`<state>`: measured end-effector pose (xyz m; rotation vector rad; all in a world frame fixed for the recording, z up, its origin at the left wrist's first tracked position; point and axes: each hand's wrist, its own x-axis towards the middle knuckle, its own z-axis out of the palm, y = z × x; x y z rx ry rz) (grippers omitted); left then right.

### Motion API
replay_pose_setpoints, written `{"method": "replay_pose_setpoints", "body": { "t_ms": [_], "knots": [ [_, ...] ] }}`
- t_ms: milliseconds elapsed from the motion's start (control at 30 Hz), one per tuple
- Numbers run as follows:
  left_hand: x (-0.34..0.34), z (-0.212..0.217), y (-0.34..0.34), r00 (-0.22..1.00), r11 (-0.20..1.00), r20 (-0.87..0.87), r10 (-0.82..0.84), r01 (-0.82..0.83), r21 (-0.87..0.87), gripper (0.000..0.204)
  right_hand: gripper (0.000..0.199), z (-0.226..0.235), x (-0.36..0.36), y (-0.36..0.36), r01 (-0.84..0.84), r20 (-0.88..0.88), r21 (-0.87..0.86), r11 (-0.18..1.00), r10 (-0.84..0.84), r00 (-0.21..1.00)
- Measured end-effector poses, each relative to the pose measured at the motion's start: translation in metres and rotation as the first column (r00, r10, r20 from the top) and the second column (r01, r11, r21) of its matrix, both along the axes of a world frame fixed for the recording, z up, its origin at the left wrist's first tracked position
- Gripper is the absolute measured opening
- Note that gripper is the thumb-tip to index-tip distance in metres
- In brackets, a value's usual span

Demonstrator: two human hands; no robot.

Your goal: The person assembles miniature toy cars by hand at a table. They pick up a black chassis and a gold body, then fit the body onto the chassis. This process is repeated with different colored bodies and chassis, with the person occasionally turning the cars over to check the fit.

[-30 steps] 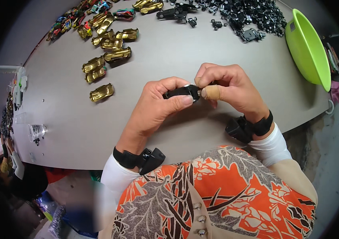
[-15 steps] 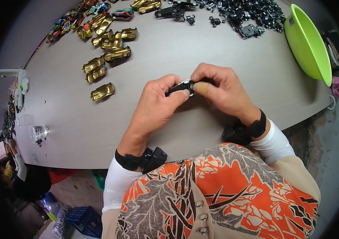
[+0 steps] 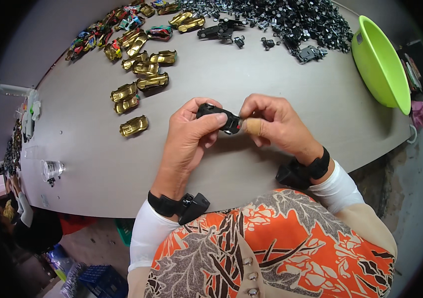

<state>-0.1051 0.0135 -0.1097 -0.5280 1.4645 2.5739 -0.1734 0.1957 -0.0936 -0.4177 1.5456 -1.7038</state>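
Above the table's near half, my left hand (image 3: 186,130) grips a black toy car (image 3: 224,119), its thumb pressed on the dark underside. The car slants down toward the right, with a small red spot at its right end. My right hand (image 3: 276,121) pinches at that end with thumb and forefinger; a tan plaster wraps the thumb. Whatever lies between those fingertips is too small to make out beyond the car's edge. Left of my hands, a gold toy car (image 3: 134,126) rests by itself, with several more gold toy cars (image 3: 153,81) behind it.
Black chassis parts (image 3: 306,25) are heaped at the far right, multicoloured car shells (image 3: 89,42) at the far left. A lime-green basin (image 3: 383,69) stands tilted at the right edge. Toward the left edge sits a clear plastic cup (image 3: 51,170). Another person's arm (image 3: 22,201) reaches in beyond.
The toy car has turned in my left hand, from slanting up to the right to slanting down, and more of its underside shows. My right hand stays at its right end.
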Motion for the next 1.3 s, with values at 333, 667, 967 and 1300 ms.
{"method": "replay_pose_setpoints", "body": {
  "t_ms": [333, 667, 967, 1300],
  "knots": [
    [0.001, 0.000, 0.010, 0.989, 0.996, -0.117, -0.091, 0.093, 0.012, 0.026, 0.004, -0.002, -0.012, 0.008, 0.015, -0.187, -0.155, 0.988, -0.044, 0.981],
    [0.008, 0.008, 0.010, 0.953, 0.930, -0.059, -0.298, 0.276, -0.242, 0.018, 0.004, 0.007, -0.013, 0.013, -0.107, -0.160, -0.042, 0.993, 0.099, 0.982],
    [0.027, -0.006, 0.013, 0.946, 0.803, -0.077, -0.315, 0.222, -0.553, 0.012, 0.005, -0.012, 0.011, 0.001, -0.061, -0.345, 0.182, 0.981, 0.122, 0.931],
    [0.098, 0.031, -0.021, 0.983, 0.740, 0.044, -0.177, 0.162, -0.653, 0.016, 0.026, -0.003, 0.010, -0.029, -0.329, -0.555, 0.031, 0.944, 0.290, 0.780]
  ]
}}
